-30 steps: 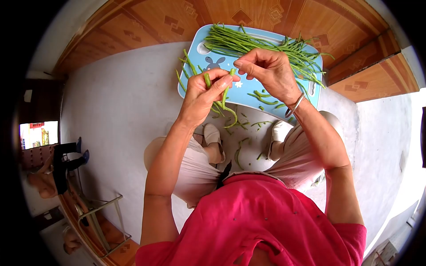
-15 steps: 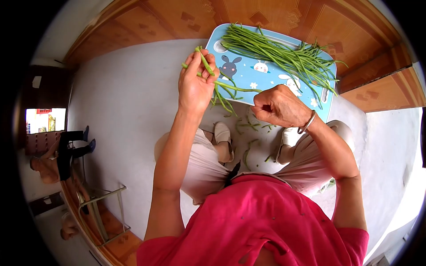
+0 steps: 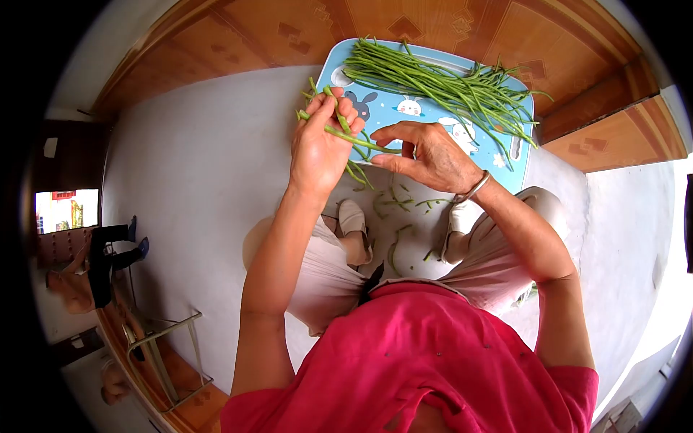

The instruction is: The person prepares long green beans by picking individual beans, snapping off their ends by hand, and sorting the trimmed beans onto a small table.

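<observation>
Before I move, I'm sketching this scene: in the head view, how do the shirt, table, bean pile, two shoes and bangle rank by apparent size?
1. Shirt
2. Table
3. Bean pile
4. Left shoe, right shoe: too alike to rank
5. Bangle

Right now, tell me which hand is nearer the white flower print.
Right. The right hand is left of the white flower print; the left hand is farther left, holding beans.

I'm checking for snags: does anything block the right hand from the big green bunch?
Nothing visible stands between the right hand and the big green bunch, only the flat blue tabletop. The left hand, holding green pieces, is off to one side.
</observation>
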Tool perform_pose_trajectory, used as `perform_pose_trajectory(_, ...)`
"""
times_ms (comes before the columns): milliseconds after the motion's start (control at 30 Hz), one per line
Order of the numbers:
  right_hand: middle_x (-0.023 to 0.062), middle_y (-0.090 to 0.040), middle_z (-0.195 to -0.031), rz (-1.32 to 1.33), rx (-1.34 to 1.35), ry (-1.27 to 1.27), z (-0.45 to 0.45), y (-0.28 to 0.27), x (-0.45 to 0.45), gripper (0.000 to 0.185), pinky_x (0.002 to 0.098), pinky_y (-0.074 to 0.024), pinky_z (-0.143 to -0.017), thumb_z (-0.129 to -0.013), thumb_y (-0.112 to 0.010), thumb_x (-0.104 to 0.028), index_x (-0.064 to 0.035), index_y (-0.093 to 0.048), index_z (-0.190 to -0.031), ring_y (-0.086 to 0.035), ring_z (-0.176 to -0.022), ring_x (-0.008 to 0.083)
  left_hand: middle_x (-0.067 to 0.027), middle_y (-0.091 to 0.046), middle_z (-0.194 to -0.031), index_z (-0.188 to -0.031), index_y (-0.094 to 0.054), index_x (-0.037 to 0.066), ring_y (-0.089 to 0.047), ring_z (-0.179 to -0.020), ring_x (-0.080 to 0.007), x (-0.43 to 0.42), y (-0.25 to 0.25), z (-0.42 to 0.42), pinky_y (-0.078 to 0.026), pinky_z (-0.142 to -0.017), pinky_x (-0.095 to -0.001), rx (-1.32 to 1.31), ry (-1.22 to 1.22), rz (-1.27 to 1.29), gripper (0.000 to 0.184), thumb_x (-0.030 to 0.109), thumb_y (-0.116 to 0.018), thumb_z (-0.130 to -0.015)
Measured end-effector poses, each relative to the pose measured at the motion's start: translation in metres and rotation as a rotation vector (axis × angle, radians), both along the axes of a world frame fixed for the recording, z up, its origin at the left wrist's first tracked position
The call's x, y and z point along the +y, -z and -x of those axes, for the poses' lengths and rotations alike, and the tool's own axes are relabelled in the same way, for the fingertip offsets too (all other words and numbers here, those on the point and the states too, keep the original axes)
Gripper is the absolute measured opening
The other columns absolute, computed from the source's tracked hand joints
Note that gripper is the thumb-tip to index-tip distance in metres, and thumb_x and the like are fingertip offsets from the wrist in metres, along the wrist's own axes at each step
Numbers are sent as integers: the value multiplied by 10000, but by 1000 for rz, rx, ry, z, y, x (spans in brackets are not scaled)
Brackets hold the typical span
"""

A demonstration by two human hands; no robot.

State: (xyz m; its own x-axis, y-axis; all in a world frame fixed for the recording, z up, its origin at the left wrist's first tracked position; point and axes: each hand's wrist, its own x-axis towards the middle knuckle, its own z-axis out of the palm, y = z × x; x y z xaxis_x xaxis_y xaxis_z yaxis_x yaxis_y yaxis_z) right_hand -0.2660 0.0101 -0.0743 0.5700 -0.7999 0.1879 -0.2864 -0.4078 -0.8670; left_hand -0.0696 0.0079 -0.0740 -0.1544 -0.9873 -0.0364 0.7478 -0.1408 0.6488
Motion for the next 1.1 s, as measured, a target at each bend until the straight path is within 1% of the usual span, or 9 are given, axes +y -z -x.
perform_pose_trajectory(133,141,-602,-626,96,136,-166,-6,19,9,257,407,-428,-555,-882,-604,-177,23,-571,-725,-583,-565,247,-41,-471,-850,-1020,-522,25,-425,-802,-145,-2,-5,5,-377,-742,-294,-47,-43,-32,122,120,-461,-972)
perform_pose_trajectory(233,107,-594,-606,-222,106,-409,11,-2,4,271,371,-414,-535,-889,-590,-166,16,-555,-690,-539,-538,199,-65,-520,-913,-1044,-532,22,-477,-842,-161,-17,2,-16,-419,-778,-310,-142,-136,-25,126,99,-481,-958)
perform_pose_trajectory(333,11,-641,-692,-390,-28,-239,33,-18,-12,255,266,-392,-513,-938,-557,-230,-10,-661,-861,-458,-541,79,-77,-585,-989,-1052,-570,17,-545,-885,-157,-29,27,-21,-478,-788,-324,-377,-208,-108,148,89,-559,-924)
perform_pose_trajectory(433,-9,-663,-753,-472,-234,-57,49,-17,-33,298,207,-387,-522,-971,-516,-285,-30,-670,-990,-439,-557,46,-51,-614,-942,-1020,-612,16,-573,-833,-133,-41,72,-28,-504,-741,-305,-760,64,-315,149,108,-607,-902)
perform_pose_trajectory(567,60,-685,-835,-559,-414,67,55,-12,-49,328,213,-417,-552,-987,-460,-270,13,-621,-1023,-480,-599,55,-37,-632,-889,-996,-636,5,-586,-782,-108,-65,121,-13,-510,-691,-279,-1065,93,-238,181,145,-644,-880)
perform_pose_trajectory(700,82,-683,-888,-614,-530,99,57,-5,-58,294,221,-441,-570,-982,-449,-241,9,-593,-1038,-509,-637,60,-92,-603,-1056,-1169,-576,16,-574,-969,-161,-72,126,11,-484,-844,-325,-1444,3,-51,314,191,-608,-911)
perform_pose_trajectory(800,73,-674,-910,-608,-558,152,54,-1,-60,261,211,-453,-585,-982,-454,-224,-4,-586,-1027,-526,-647,59,-117,-595,-1068,-1232,-521,-24,-569,-978,-197,-55,55,36,-464,-862,-334,-714,218,-94,348,221,-473,-989)
perform_pose_trajectory(900,52,-661,-924,-566,-552,190,52,-2,-61,234,184,-457,-584,-986,-482,-227,-22,-596,-986,-521,-631,46,-99,-625,-938,-1198,-544,-42,-585,-794,-146,-28,-3,54,-478,-712,-279,-373,463,-32,332,203,-506,-977)
perform_pose_trajectory(1100,45,-642,-903,-517,-663,256,61,-2,-58,216,189,-507,-611,-970,-532,-220,-17,-604,-959,-556,-665,43,21,-453,-715,-1164,-583,-59,-346,-585,-33,-9,-12,51,-284,-508,-182,-594,438,58,302,164,-472,-993)
